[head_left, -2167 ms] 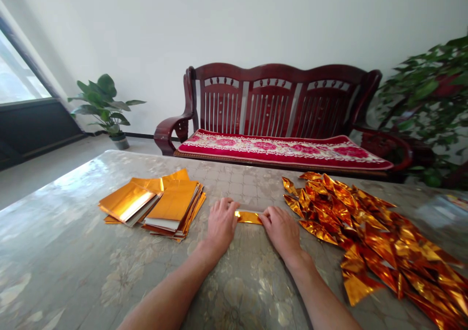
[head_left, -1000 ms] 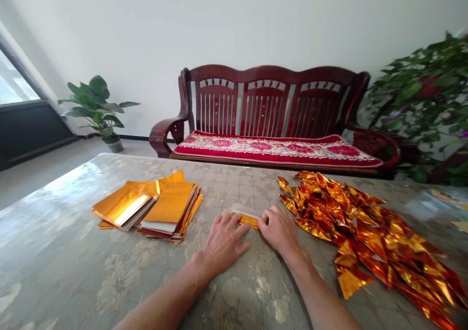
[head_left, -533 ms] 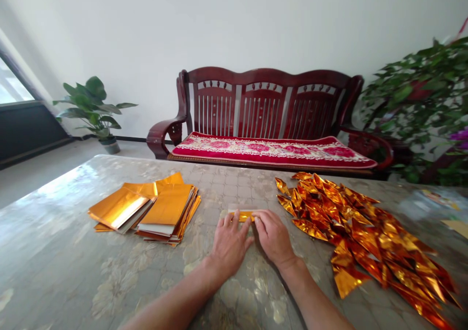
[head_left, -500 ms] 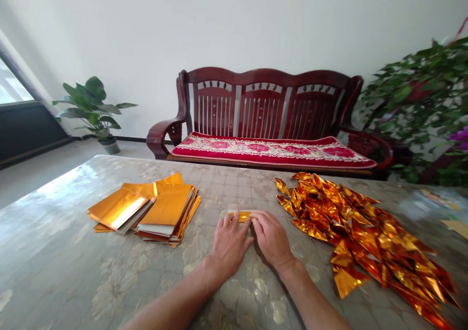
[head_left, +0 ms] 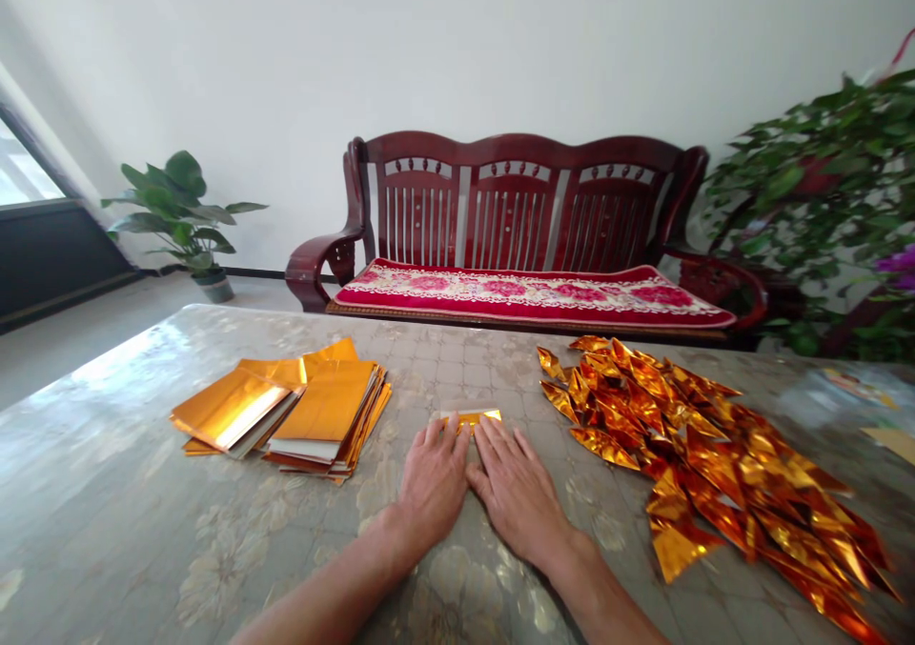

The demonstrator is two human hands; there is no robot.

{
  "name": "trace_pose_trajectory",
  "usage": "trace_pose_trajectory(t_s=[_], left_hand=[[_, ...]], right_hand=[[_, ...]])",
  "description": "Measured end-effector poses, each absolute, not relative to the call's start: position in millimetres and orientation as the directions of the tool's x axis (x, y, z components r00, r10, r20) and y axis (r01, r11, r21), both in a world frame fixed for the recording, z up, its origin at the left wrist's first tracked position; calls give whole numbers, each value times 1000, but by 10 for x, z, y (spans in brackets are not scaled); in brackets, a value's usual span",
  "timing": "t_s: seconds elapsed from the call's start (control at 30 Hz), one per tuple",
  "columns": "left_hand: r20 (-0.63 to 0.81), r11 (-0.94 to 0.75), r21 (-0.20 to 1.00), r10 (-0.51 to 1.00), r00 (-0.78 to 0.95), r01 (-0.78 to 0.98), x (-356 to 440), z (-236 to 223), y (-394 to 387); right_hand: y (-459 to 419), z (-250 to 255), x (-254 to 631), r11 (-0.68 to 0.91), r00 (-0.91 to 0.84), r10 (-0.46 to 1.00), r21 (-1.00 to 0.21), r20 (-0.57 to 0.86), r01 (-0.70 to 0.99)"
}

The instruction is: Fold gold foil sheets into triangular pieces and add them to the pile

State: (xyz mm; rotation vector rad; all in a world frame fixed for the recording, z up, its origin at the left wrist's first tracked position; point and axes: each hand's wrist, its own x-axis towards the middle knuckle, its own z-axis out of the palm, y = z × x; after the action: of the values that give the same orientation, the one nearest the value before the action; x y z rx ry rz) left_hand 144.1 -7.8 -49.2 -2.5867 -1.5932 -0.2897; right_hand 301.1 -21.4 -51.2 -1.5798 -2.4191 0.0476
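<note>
A narrow folded strip of gold foil paper [head_left: 489, 416] lies on the table in front of me, with a pale edge along its far side. My left hand [head_left: 435, 473] rests flat with its fingertips on the near left part of the strip. Beside it, my right hand [head_left: 516, 483] lies flat too, fingers stretched over the strip's right part. Both hands cover much of the paper's near edge. To the left are stacks of flat gold foil sheets [head_left: 325, 402]. On the right spreads a heap of folded, pointed gold foil pieces [head_left: 686, 435].
The table [head_left: 286, 550] has a shiny floral cover. A clear plastic bag [head_left: 836, 399] lies at its right side. Beyond the table stands a dark red wooden bench [head_left: 511, 207] with a red patterned cushion. Potted plants [head_left: 187, 216] stand at both sides.
My right hand has flattened, its fingers now stretched forward on the strip instead of bent at its right end. My left hand has shifted slightly left, its fingers closer together.
</note>
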Motion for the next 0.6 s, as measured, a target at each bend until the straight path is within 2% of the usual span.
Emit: trace_pose_trajectory(t_s=[0.17, 0.3, 0.47, 0.6], left_hand=[[208, -399, -6, 897, 391, 917, 1359, -492, -98], [205, -411, -12, 891, 404, 912, 1410, -407, -171], [203, -452, 62, 879, 432, 890, 1515, -333, -265], [222, -453, 87, 877, 426, 887, 1519, -363, -252]], right_hand=[[-206, -489, 3035, 337, -321, 939, -138, 127, 931], [-115, -510, 3082, 277, -262, 956, -113, 130, 954], [-21, -530, 3137, 215, -180, 940, -93, 288, 972], [-52, -492, 3108, 374, -290, 870, -152, 398, 915]])
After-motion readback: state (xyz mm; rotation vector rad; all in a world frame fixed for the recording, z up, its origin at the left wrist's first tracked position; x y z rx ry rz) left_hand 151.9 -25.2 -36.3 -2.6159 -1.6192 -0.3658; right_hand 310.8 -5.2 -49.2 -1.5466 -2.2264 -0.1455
